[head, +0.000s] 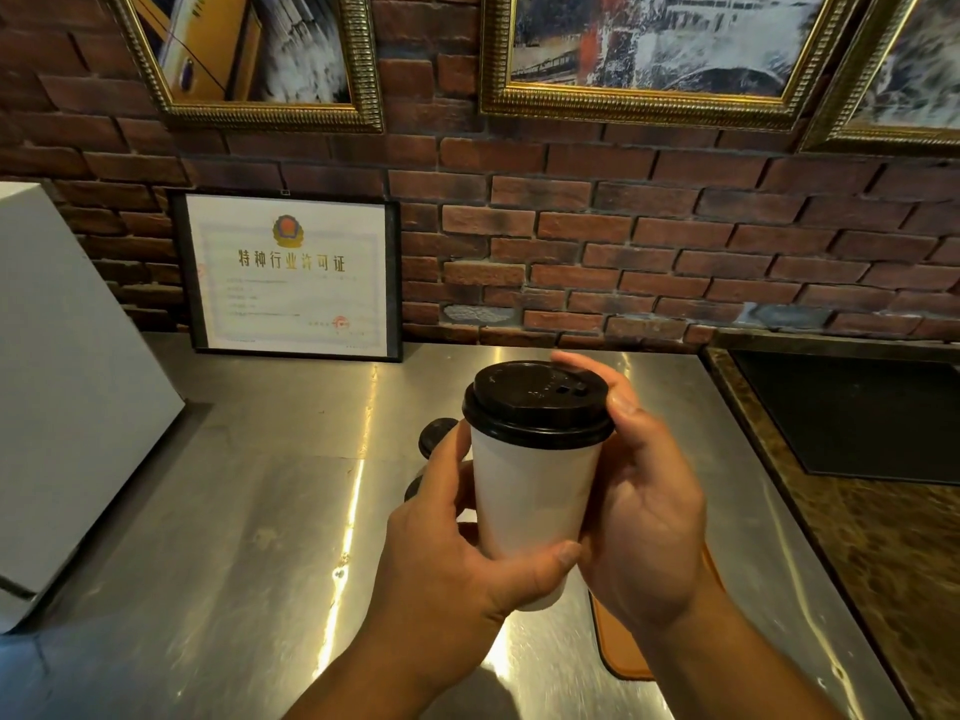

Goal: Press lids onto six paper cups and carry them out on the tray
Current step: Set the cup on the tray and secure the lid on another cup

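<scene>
White paper cup [530, 501] with a round black plastic lid [535, 402] on top is held up in the air above the stainless steel counter [260, 485], near its middle. The lid looks level and down over the rim all round on the side in view, so this cup seems nearly or fully capped; the far edge is hidden.

The left hand [457, 553] wraps the cup's lower half, thumb across the front and fingers round the back. The right hand [644, 511] comes in from the side, its grip closed on the lid: thumb on the near rim, fingertips over the far edge, palm alongside the cup wall.

Behind the left hand two more round black lids [438, 433] peep out; whether they sit on cups cannot be told, so the count of finished cups is unclear. An orange-brown tray [618, 646] lies on the counter below the right wrist, mostly hidden. Carrying out is not yet begun. A framed certificate [291, 272] leans against the brick wall [623, 241].
</scene>
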Motion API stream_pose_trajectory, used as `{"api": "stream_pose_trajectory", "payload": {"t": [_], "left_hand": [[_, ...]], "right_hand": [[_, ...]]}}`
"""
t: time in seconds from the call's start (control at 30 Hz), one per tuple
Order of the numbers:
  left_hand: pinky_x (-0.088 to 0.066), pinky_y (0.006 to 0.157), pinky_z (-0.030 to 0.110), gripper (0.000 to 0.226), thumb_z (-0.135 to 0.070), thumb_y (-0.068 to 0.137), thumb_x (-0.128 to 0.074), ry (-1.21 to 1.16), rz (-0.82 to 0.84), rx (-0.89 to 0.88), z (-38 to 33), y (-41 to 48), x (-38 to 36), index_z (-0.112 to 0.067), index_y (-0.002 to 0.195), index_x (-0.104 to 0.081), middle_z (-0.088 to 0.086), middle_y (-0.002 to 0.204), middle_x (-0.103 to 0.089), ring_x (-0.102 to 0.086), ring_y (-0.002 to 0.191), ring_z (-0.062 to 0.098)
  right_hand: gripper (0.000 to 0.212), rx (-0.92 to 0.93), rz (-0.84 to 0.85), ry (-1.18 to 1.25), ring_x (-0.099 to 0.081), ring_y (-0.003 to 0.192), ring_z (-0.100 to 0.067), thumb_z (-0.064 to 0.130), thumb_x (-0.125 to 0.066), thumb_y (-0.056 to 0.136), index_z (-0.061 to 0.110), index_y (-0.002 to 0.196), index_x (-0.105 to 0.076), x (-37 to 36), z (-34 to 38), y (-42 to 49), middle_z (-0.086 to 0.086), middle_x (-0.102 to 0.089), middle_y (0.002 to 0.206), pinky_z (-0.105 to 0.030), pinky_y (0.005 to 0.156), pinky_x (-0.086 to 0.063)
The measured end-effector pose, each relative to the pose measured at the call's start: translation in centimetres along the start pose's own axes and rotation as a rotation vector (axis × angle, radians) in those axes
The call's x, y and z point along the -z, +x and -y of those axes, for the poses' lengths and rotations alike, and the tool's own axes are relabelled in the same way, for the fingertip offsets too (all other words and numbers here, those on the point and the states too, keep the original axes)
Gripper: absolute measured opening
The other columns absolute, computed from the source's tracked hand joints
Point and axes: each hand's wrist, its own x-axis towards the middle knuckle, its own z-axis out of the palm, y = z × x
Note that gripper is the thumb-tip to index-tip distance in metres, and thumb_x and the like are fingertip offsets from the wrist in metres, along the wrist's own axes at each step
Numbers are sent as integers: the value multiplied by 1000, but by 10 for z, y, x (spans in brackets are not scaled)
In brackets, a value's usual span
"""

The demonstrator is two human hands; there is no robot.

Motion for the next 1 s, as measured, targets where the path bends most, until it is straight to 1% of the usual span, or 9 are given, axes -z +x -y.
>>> {"api": "stream_pose_trajectory", "payload": {"t": [0.07,0.13,0.2,0.27,0.37,0.47,0.6,0.8,1.0], "left_hand": [[-60,78,12,105,-84,52,-86,-10,12,14,0,0,0,-76,140,-29,-41,130,-58,-58,119,-12],[-58,75,9,104,-94,48,-80,-25,12,35,0,1,1,-77,137,-29,-42,130,-57,-57,119,-14],[-57,74,9,103,-91,51,-82,-53,31,33,1,2,1,-74,139,-32,-39,131,-59,-59,119,-13],[-61,76,15,104,-83,57,-87,-75,66,23,2,2,1,-69,145,-34,-33,132,-62,-63,119,-7],[-64,83,23,106,-76,60,-91,-90,111,21,2,3,0,-65,150,-35,-27,135,-64,-65,120,0],[-64,85,22,101,-78,61,-90,-98,135,21,0,5,-1,-70,145,-36,-28,135,-63,-64,121,-1],[-65,87,26,98,-77,63,-90,-104,143,9,1,5,-2,-67,146,-38,-26,135,-64,-65,122,1],[-66,86,29,98,-70,65,-94,-157,137,7,3,6,-3,-62,147,-42,-20,134,-67,-68,121,7],[-62,80,18,92,-72,65,-92,-140,131,6,5,6,-3,-68,142,-42,-27,131,-66,-65,121,-2]], "right_hand": [[52,-8,-5,-18,-67,125,-38,46,-41,98,19,138,-63,1,0,0,-17,-71,131,-58,99,-59],[55,-27,10,-41,-68,123,-37,47,-40,98,17,139,-61,4,1,3,-18,-70,130,-52,95,-62],[58,-53,38,-52,-68,119,-34,48,-40,98,12,138,-61,7,5,8,-21,-70,128,-45,89,-61],[63,-100,44,-7,-67,118,-36,52,-40,97,8,136,-64,9,11,16,-23,-70,124,-45,91,-59],[65,-140,51,50,-68,110,-35,59,-42,96,7,119,-73,12,18,27,-21,-72,112,-45,90,-57],[65,-159,72,66,-72,98,-29,65,-45,93,9,106,-77,12,19,32,-16,-74,102,-40,83,-60],[69,-228,125,107,-75,93,-27,70,-47,91,10,105,-79,10,15,31,-14,-76,100,-37,78,-63],[72,-262,115,156,-75,87,-25,78,-50,87,12,97,-79,3,11,31,-11,-75,93,-37,75,-63],[77,-302,108,178,-76,85,-25,82,-52,83,12,94,-80,3,10,28,-10,-76,90,-36,74,-63]]}}
